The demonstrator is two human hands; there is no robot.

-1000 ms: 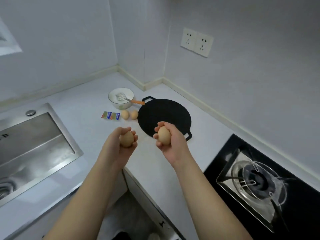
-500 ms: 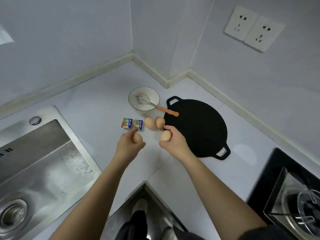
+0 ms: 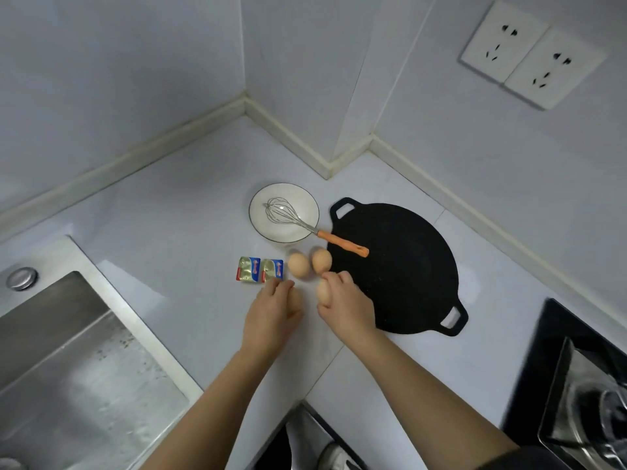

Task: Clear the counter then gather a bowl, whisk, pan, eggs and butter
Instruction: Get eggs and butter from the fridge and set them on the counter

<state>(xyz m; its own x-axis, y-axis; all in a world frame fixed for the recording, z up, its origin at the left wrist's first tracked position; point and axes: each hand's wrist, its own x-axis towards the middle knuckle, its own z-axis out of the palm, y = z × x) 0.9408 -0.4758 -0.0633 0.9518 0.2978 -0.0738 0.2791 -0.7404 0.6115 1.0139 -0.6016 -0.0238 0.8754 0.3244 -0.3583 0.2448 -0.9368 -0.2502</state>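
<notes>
I am looking down on a white desk (image 3: 176, 212) that wraps an inner corner of the room. A steel sink (image 3: 68, 368) is set into it on the left, and a black gas hob (image 3: 576, 385) sits at the right edge.

The black two-handled pan (image 3: 400, 276) lies flat on the desk right of centre, with one loop handle toward the wall corner and the other toward the hob. High on the right wall is a double socket (image 3: 532, 56).

The white bowl (image 3: 261, 225) stands upright just left of the pan. The whisk (image 3: 315, 230) rests in it, its wire head inside and its orange handle reaching out over the rim and across the pan's edge.

The left hand (image 3: 271, 313) is low over the desk in front of the bowl. Its fingers (image 3: 278, 286) are curled down round the left-hand egg (image 3: 296, 300), which is mostly hidden. The right hand (image 3: 346, 307) is just beside it at the pan's left edge, with its fingers (image 3: 336, 278) clamped round the right-hand egg (image 3: 322, 291). I cannot tell whether either held egg touches the desk.

Two butter packets (image 3: 259, 269) lie side by side, touching, just beyond the left fingertips. Two loose eggs (image 3: 298, 264) sit between the packets and the pan. The right one is against the pan's rim, close to the right fingertips.
</notes>
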